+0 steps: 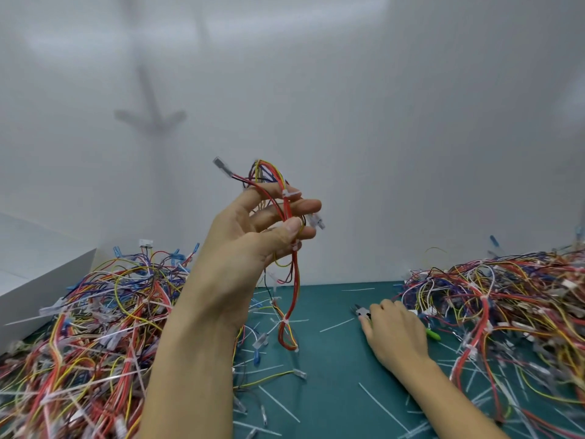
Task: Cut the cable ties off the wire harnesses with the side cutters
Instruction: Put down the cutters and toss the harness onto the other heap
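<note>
Wire piles (pixel 95 312) flank the green mat (pixel 332 359). At centre our left hand (pixel 247 245) pinches a harness (pixel 292 280) aloft, thumb against fingers. Lower right, our right hand (pixel 395 331) covers the cutters (pixel 361 311); its grip we cannot tell. We should nip only the white tie (pixel 291 194).

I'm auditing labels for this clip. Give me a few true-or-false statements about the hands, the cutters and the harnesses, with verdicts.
1. The left hand holds a wire harness up above the mat. True.
2. The side cutters are biting a cable tie. False: they lie on the mat under the right hand.
3. The held harness has a cable tie on it. True.
4. Loose harnesses lie only on the right. False: there is a left pile and a right pile.
</note>
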Tool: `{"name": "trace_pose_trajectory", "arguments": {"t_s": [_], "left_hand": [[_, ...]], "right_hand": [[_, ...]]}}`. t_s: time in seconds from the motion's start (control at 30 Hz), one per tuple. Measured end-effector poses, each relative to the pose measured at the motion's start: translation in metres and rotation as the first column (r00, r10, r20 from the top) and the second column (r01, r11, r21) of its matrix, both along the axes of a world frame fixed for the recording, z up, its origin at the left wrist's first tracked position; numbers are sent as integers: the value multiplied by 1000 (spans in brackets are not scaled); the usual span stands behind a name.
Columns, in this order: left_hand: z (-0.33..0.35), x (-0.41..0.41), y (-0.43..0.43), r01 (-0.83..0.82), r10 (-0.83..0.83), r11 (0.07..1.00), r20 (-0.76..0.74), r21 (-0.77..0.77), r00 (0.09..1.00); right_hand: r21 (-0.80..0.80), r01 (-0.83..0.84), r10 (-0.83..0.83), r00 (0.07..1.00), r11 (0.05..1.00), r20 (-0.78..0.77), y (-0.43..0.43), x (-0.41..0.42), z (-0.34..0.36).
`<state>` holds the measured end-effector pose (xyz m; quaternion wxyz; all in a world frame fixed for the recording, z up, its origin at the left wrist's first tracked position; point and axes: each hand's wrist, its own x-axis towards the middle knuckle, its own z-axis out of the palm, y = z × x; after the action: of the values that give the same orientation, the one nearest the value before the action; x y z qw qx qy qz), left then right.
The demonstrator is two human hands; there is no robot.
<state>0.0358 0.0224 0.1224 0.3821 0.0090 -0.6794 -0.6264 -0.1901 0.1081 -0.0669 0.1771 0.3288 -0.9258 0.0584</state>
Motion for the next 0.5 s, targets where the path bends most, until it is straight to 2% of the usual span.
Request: {"name": "trace_pose_trajectory", "arguments": {"t_s": [0.17,0.23,0.3,0.37,0.4,0.43,0.47,0.5], "left_hand": [[-2,-2,3,-56,64,992,70,-108,996],[-2,-2,3,-55,71,986,98,-157,993],[-3,-1,3,-25,51,980,126,-198,991],[-3,-1,4,11,29,972,165,-236,986],[-3,-1,5,27,22,966,186,-258,982],[-3,-2,6,44,17,958,208,-284,978],[-2,-2,8,62,11,948,228,-313,974],[-2,-4,9,80,8,935,246,-346,969]], "right_hand": [[-88,-55,54,998,995,-10,3,8,17],[-235,-179,175,984,955,-36,3,15,38],[-527,-278,311,950,803,-27,6,30,71],[-798,-245,438,899,551,26,9,46,109],[-891,-184,541,837,415,80,13,55,127],[-950,-112,672,731,292,120,18,64,145],[-977,-45,786,601,209,141,24,73,161],[-985,2,860,486,175,154,30,80,174]]}}
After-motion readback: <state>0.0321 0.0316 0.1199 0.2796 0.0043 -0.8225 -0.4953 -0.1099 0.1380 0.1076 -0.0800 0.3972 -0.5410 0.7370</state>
